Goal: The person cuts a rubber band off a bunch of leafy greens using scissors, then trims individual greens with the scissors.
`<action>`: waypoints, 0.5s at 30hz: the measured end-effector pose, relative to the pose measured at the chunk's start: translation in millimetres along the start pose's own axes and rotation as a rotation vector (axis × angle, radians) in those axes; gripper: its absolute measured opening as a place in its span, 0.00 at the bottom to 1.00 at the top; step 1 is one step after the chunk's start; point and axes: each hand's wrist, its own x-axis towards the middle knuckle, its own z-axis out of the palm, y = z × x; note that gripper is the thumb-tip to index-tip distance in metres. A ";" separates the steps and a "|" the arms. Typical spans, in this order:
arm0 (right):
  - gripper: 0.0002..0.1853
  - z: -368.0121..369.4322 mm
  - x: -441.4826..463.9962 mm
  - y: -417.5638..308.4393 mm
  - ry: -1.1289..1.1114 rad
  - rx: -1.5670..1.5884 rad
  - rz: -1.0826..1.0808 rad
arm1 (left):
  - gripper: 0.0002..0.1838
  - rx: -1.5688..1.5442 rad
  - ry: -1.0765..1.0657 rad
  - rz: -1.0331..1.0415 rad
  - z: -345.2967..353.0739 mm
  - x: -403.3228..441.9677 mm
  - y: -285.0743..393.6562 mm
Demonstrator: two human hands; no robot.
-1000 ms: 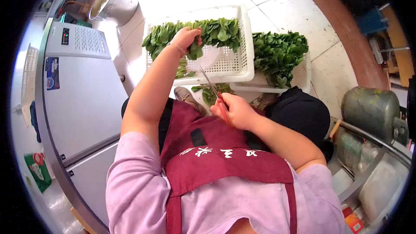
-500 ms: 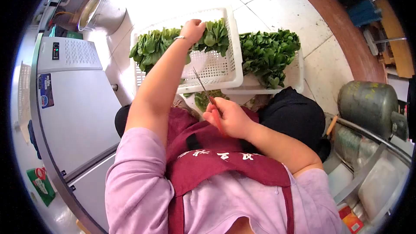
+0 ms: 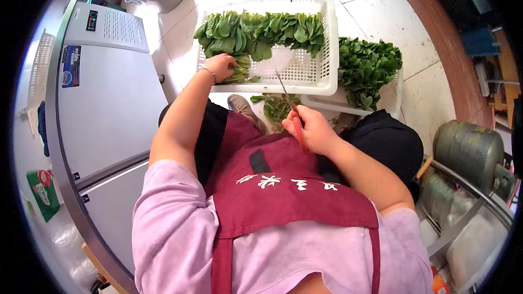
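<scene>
Red-handled scissors (image 3: 295,113) sat in my wrapped-up right hand (image 3: 313,130), tips toward the white basket (image 3: 330,73), while my left hand (image 3: 220,68), fingers half curled, was at pale stems (image 3: 241,72) in the basket's near left corner (can't tell if gripping any, tbh), leafy greens (image 3: 261,30) lined up behind.

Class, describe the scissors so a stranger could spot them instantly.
Find the maroon apron. Pictured above its white lettering, the right hand grips the scissors. Their blades point toward the white basket; red handles set them apart from the greens.
</scene>
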 end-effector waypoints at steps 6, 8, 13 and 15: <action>0.18 1.3 5.3 2.0 -0.011 -0.026 0.040 | 0.14 0.205 -0.037 -0.054 10.6 3.0 13.1; 0.18 -0.4 5.4 -1.3 -0.018 -0.022 0.054 | 0.14 0.143 0.006 -0.041 2.4 -0.7 13.3; 0.18 0.4 5.1 -3.2 -0.031 0.000 0.053 | 0.12 -0.176 0.220 -0.148 -21.3 -20.7 9.2; 0.18 -0.1 4.5 -4.2 -0.037 -0.024 0.044 | 0.12 -0.393 0.430 -0.122 -31.6 -30.0 4.9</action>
